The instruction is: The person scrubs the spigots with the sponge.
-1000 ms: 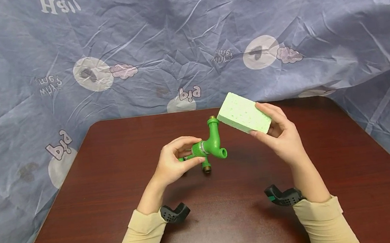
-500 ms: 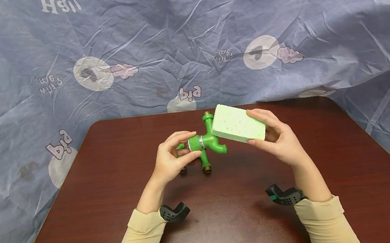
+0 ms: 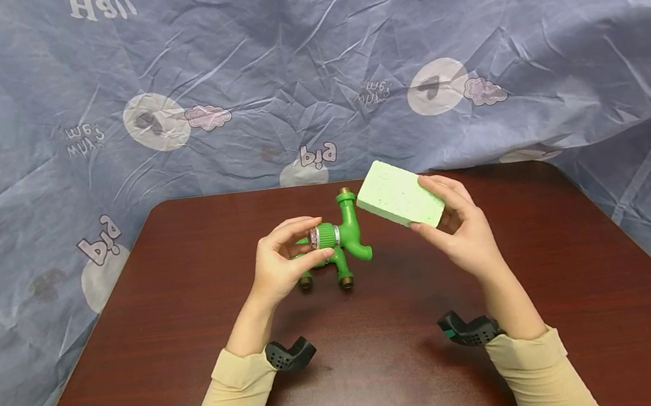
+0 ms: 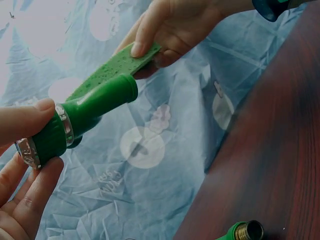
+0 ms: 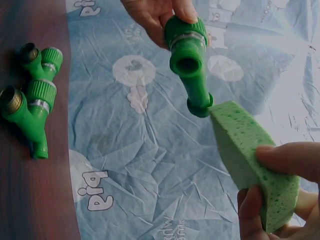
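Observation:
My left hand [image 3: 278, 262] grips a green plastic faucet [image 3: 351, 230] by its ribbed knob, between thumb and fingers, above the table. The brass-threaded end of the faucet points up and its spout slants down to the right in the head view. With thumb and fingers, my right hand [image 3: 464, 231] holds a pale green sponge [image 3: 399, 193] by its right end, tilted. One corner of the sponge [image 5: 245, 145] lies close by the threaded end of the faucet [image 5: 195, 85]; whether they touch I cannot tell. The left palm is partly hidden in the head view.
Two more green faucets lie on the dark wooden table, a nearer one [image 5: 32, 122] and another one [image 5: 49, 62] beside it, partly behind my left hand in the head view. A blue-grey printed cloth [image 3: 312, 84] hangs past the far table edge.
The held faucet has shifted slightly left and turned, its spout swinging from facing me toward the right. The sponge dipped against the faucet's pipe half a second ago and has since lifted off it.

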Available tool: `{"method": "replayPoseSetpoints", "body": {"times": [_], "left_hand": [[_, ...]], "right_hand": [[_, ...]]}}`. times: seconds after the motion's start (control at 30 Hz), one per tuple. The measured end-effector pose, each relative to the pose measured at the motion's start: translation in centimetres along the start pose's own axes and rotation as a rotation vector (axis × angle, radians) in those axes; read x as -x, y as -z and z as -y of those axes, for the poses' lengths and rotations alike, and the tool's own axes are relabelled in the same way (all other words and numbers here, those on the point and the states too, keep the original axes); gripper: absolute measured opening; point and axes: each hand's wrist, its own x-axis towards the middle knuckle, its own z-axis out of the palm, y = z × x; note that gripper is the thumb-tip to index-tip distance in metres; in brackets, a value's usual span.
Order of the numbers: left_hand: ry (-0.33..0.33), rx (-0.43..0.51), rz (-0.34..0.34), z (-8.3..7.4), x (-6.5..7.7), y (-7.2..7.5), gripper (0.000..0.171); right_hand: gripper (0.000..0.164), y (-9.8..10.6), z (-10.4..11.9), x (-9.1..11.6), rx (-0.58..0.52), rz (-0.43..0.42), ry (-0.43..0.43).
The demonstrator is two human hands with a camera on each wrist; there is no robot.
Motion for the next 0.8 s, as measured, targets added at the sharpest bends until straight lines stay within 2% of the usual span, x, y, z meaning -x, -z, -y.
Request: {"method": "replayPoseSetpoints", "body": {"times": [0.1,0.27,0.4,0.63,0.8], "left_hand": [[-0.002,-0.025,-0.002,-0.1,-0.1,0.0,0.047],[0.005,-0.06,-0.002,-0.1,-0.1,0.1,0.046],[-0.002,-0.098,0.015,-0.3,-0.1,0.0,0.045],[0.008,-0.155,0.048,-2.5,-0.1,-0.8,0.042],[0.043,-0.176,0.077,-3.1,-0.1,-1.2,0.041]], "right_hand": [[0.064,-0.1,0.1,0.0,-0.002,-0.021,0.009],[0.067,-0.6,0.0,0.2,-0.009,0.08,0.034],[0.067,-1.3,-0.2,0.3,0.001,0.139,0.006],[0.065,-2.4,0.3,0.5,0.089,0.153,-0.1],[0.061,-3.6,2.0,0.4,0.258,0.112,-0.044]]}}
